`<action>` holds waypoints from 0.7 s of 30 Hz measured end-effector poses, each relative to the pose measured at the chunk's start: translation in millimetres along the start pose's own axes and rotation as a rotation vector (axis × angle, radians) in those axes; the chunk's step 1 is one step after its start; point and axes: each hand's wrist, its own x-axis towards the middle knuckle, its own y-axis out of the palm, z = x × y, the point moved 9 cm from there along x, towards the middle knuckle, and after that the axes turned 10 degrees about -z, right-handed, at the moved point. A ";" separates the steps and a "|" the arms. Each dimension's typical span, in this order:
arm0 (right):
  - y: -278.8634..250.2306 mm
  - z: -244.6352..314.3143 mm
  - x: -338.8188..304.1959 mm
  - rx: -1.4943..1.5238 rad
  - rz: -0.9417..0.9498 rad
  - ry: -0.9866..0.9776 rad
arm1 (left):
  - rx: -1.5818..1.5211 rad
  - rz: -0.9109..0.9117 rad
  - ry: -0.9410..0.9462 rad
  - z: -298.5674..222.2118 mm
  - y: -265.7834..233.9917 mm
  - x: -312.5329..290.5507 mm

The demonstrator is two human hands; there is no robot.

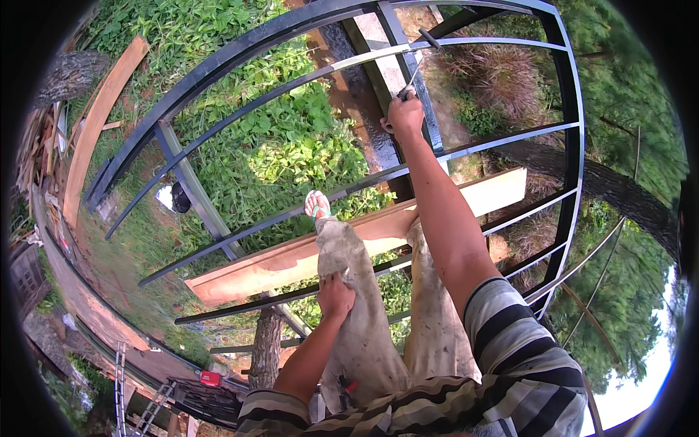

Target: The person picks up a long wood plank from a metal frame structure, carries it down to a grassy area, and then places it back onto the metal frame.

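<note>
My right hand (405,115) is stretched far forward, its fingers wrapped round the handle of a chipping hammer (416,70) with a thin shaft. The hammer's dark head lies over a narrow steel bar (466,41), close to where it meets a wider crossbeam (412,65). Whether head and bar touch I cannot tell. On my left trouser leg (357,320) my left hand (336,295) rests near the knee, fingers curled on the cloth. Below me a wooden plank (291,264) lies across the dark steel frame (571,131). My left foot, in a sandal (317,206), is by a frame bar.
Open gaps between the bars show green plants (247,95) and ground far below. A tree trunk (619,186) slants past the right side. At the left stand a long board (102,131) and stacked timber. A ladder (120,390) and a red box (210,378) are lower left.
</note>
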 end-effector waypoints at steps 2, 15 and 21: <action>19.4 15.1 -9.8 0.001 0.002 -0.034 | -0.019 -0.016 -0.018 8.0 -2.6 2.2; 139.8 33.7 -51.9 0.263 0.108 0.206 | -0.044 0.012 -0.044 27.4 -17.6 16.6; 150.7 64.6 -173.7 0.027 0.108 0.065 | -0.066 0.050 -0.074 29.0 -22.1 22.9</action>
